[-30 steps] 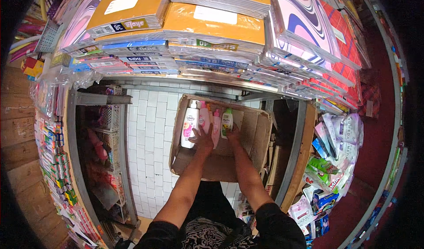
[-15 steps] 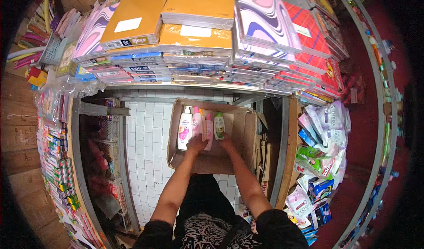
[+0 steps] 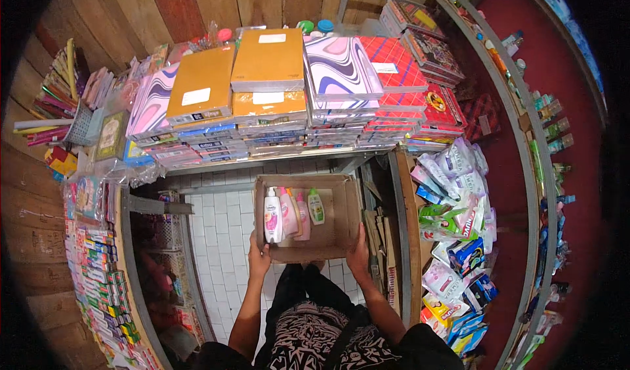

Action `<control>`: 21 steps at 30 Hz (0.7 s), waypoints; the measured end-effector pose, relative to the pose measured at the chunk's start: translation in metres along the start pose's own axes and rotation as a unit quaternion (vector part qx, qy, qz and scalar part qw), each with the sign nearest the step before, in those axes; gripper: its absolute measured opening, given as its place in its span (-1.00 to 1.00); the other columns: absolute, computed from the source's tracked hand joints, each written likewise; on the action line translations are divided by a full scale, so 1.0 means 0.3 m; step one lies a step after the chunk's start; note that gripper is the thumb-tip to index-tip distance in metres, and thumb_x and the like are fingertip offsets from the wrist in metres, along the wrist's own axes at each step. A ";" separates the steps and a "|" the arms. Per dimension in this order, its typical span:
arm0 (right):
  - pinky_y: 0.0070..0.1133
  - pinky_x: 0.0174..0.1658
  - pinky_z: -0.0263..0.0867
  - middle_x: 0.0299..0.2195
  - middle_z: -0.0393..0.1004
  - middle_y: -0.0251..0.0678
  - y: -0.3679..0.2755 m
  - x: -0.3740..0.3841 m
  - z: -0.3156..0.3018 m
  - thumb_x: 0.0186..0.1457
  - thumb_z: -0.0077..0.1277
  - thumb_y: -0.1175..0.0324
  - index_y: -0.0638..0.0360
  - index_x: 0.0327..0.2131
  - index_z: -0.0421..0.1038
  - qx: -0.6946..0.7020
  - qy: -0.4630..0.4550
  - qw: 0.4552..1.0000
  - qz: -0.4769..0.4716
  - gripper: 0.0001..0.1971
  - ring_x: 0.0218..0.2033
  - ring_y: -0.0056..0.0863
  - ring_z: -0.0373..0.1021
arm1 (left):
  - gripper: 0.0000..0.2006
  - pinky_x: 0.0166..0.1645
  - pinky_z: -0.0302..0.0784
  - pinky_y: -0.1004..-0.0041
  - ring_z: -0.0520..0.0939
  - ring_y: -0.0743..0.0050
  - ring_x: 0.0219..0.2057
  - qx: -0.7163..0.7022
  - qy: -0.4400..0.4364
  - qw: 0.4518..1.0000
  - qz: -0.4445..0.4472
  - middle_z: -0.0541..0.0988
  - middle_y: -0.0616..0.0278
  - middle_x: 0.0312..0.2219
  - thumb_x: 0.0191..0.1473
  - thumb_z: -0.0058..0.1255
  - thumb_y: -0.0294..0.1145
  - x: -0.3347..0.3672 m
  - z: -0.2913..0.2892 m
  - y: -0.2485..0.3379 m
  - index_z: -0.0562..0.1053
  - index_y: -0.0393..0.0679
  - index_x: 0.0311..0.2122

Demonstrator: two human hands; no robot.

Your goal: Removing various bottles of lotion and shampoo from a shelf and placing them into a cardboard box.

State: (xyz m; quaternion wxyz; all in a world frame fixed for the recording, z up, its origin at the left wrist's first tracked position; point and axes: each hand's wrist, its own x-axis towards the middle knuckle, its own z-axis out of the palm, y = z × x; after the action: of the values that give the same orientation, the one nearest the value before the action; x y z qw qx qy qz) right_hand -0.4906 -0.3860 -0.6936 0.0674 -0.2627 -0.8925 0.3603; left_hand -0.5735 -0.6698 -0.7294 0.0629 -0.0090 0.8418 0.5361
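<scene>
At frame centre, the cardboard box [image 3: 308, 219] of lotion bottles [image 3: 289, 214], rummaged in moments ago, is now gripped by left hand [image 3: 258, 252] and right hand [image 3: 358, 248], fingers wrapped round its sides.

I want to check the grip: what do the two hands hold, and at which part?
Both hold the cardboard box: the left hand at its near left corner, the right hand at its near right corner.

Your forearms are bare; you wear a black top with a white swirling print, and dark trousers.
</scene>
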 end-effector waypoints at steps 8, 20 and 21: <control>-0.28 -0.06 0.21 -0.04 0.25 0.19 -0.026 -0.027 0.015 0.01 -0.20 0.63 0.02 0.25 -0.21 0.013 0.004 0.998 0.055 -0.27 -0.03 0.09 0.25 | -0.35 -0.15 0.42 0.12 0.48 -0.33 -0.17 0.031 -0.086 0.994 -0.060 0.46 -0.33 -0.24 -0.01 -0.31 -0.68 0.006 -0.028 -0.026 -0.12 -0.01 0.20; -0.26 -0.12 0.26 -0.17 0.36 0.19 0.013 -0.005 0.025 -0.09 -0.18 0.73 -0.08 0.26 -0.22 -0.026 0.025 0.999 0.010 -0.16 -0.16 0.10 0.34 | -0.33 0.01 0.31 0.25 0.40 -0.21 -0.02 0.025 -0.046 0.998 0.044 0.36 -0.30 -0.08 -0.05 -0.29 -0.73 -0.014 -0.008 -0.042 -0.10 -0.11 0.20; -0.27 -0.12 0.26 -0.17 0.36 0.19 0.016 -0.015 0.024 -0.09 -0.18 0.73 -0.09 0.26 -0.22 -0.024 0.026 0.999 0.021 -0.16 -0.16 0.10 0.34 | -0.33 0.01 0.31 0.24 0.40 -0.21 -0.02 0.009 -0.066 0.997 0.031 0.35 -0.30 -0.08 -0.05 -0.29 -0.73 -0.018 -0.012 -0.029 -0.10 -0.11 0.20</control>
State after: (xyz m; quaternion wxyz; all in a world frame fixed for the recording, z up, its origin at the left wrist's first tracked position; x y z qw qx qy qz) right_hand -0.4869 -0.3898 -0.7018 0.0765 -0.2926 -0.8930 0.3334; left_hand -0.5677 -0.6769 -0.7351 0.1019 0.0530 0.8404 0.5297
